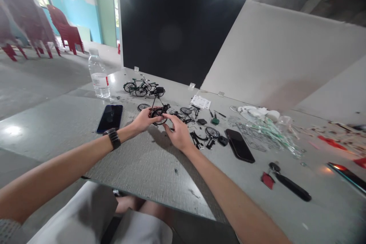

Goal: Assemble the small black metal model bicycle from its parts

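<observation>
A partly built black model bicycle [159, 114] is held up off the table, tilted, with its frame tubes pointing upward. My left hand [143, 120] is closed around its left side. The fingers and thumb of my right hand [179, 133] pinch at the right edge of its wheel; the exact contact is partly hidden. Just behind my left hand lies a loose spoked wheel [143, 106]. Black bicycle parts [197, 140] and another spoked wheel [213, 132] lie to the right of my right hand. A green model bicycle [134, 85] and a black one [149, 90] stand upright farther back.
A water bottle [100, 78] and a phone [110, 118] are on the left. To the right lie a second phone [239, 145], keys with a black fob [293, 187], a paper sheet [201, 101] and plastic bags [268, 127]. An upright black panel [177, 26] bounds the table's back.
</observation>
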Motion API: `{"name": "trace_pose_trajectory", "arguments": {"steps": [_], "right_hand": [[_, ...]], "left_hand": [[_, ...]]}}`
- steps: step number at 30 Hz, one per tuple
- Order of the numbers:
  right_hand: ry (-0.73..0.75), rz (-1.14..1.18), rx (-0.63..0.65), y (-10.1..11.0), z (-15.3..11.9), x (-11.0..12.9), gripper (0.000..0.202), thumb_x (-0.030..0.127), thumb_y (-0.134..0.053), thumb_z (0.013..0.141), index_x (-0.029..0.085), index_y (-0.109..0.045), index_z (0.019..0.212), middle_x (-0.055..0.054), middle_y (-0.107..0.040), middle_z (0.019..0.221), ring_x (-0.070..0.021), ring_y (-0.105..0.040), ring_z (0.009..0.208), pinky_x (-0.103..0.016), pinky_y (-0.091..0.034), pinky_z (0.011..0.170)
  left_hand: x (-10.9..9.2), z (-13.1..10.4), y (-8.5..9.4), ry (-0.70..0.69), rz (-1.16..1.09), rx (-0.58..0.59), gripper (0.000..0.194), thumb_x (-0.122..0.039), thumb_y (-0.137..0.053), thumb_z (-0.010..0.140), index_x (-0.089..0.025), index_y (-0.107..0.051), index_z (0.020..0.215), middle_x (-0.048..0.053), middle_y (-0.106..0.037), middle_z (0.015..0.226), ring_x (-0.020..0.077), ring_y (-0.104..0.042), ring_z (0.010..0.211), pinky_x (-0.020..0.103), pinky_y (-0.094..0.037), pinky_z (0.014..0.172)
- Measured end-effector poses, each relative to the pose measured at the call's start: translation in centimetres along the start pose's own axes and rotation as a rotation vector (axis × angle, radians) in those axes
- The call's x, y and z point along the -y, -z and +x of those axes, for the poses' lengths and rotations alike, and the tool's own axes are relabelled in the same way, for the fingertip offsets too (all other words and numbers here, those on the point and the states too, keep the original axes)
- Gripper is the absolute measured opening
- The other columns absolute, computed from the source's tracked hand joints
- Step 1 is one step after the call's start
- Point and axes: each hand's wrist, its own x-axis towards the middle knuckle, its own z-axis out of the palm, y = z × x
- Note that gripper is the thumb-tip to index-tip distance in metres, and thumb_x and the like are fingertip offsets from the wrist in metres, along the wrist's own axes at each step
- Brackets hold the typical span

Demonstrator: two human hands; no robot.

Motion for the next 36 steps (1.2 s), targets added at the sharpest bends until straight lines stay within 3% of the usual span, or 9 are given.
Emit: {"name": "trace_pose_trajectory", "arguments": {"steps": [3,7,9,13,18,21,26,31,36], "right_hand": [[0.039,-0.024,-0.008,0.0,0.0,0.1,0.03,0.03,-0.051,0.1,0.024,-0.061,0.127,-0.01,-0.069,0.125,-0.0244,-0.064,0.116,-0.039,-0.051,0.096],[-0.043,-0.137,-0.016,0.2,0.1,-0.3,0.024,0.033,-0.052,0.099,0.021,-0.063,0.117,-0.006,-0.069,0.09,-0.0212,-0.065,0.08,-0.033,-0.051,0.075],[-0.125,-0.189,-0.008,0.3,0.2,-0.6,0.025,0.035,-0.055,0.098,0.019,-0.061,0.115,-0.003,-0.064,0.079,-0.0198,-0.061,0.069,-0.031,-0.047,0.066],[-0.165,-0.229,0.058,0.4,0.3,-1.2,0.024,0.034,-0.058,0.096,0.018,-0.058,0.115,-0.009,-0.066,0.1,-0.0219,-0.065,0.085,-0.031,-0.049,0.073],[-0.149,-0.303,0.121,0.8,0.5,-1.3,0.018,0.029,-0.057,0.097,0.021,-0.061,0.113,-0.008,-0.066,0.11,-0.0217,-0.067,0.095,-0.031,-0.05,0.078],[-0.152,-0.322,0.128,1.4,1.2,-1.6,0.017,0.022,-0.059,0.095,0.02,-0.064,0.111,-0.007,-0.066,0.11,-0.0205,-0.067,0.093,-0.03,-0.05,0.082],[-0.202,-0.436,0.276,2.2,5.1,-4.0,0.03,0.007,-0.058,0.091,0.02,-0.066,0.118,-0.008,-0.066,0.114,-0.0195,-0.066,0.1,-0.029,-0.048,0.085],[-0.201,-0.519,0.443,2.2,11.0,-7.5,0.026,0.011,-0.063,0.092,0.018,-0.07,0.116,-0.012,-0.066,0.118,-0.0227,-0.065,0.105,-0.031,-0.047,0.09],[-0.208,-0.501,0.623,1.4,14.4,-9.4,0.036,0.014,-0.079,0.079,0.022,-0.074,0.114,-0.01,-0.07,0.119,-0.0218,-0.067,0.098,-0.026,-0.048,0.083]], "left_hand": [[0.0,0.1,0.2,-0.014,0.028,-0.123,0.058,-0.034,-0.083,0.074,-0.014,-0.061,0.124,0.009,-0.074,0.099,0.0218,-0.072,0.091,0.039,-0.058,0.086],[-0.3,0.1,0.3,0.018,0.003,-0.333,0.06,-0.032,-0.082,0.075,-0.013,-0.059,0.126,0.007,-0.072,0.091,0.0187,-0.07,0.081,0.033,-0.057,0.076],[-0.3,0.2,0.4,0.037,-0.002,-0.36,0.048,-0.034,-0.082,0.073,-0.011,-0.065,0.113,0.008,-0.072,0.088,0.0187,-0.069,0.08,0.031,-0.056,0.073],[0.3,0.4,0.6,0.012,0.029,-0.372,0.034,-0.038,-0.081,0.074,-0.011,-0.071,0.092,0.009,-0.073,0.09,0.0182,-0.067,0.082,0.027,-0.052,0.069],[1.4,0.8,0.5,0.088,-0.03,-0.405,0.058,-0.036,-0.085,0.07,-0.012,-0.067,0.119,0.009,-0.074,0.095,0.0168,-0.067,0.08,0.025,-0.05,0.064],[1.4,1.0,0.2,0.094,-0.034,-0.429,0.054,-0.034,-0.086,0.071,-0.011,-0.069,0.116,0.009,-0.074,0.092,0.0159,-0.067,0.077,0.023,-0.049,0.061],[0.9,1.2,0.0,0.106,-0.079,-0.439,0.044,-0.026,-0.083,0.074,-0.011,-0.069,0.113,0.01,-0.075,0.097,0.0153,-0.069,0.079,0.021,-0.048,0.061],[1.4,1.5,0.0,0.137,-0.031,-0.44,0.043,-0.03,-0.083,0.075,-0.012,-0.069,0.112,0.008,-0.074,0.088,0.012,-0.063,0.066,0.019,-0.043,0.052],[1.5,1.4,0.0,0.106,-0.084,-0.414,0.044,-0.032,-0.085,0.073,-0.012,-0.068,0.109,0.009,-0.073,0.09,0.0137,-0.065,0.072,0.02,-0.045,0.055]]}}
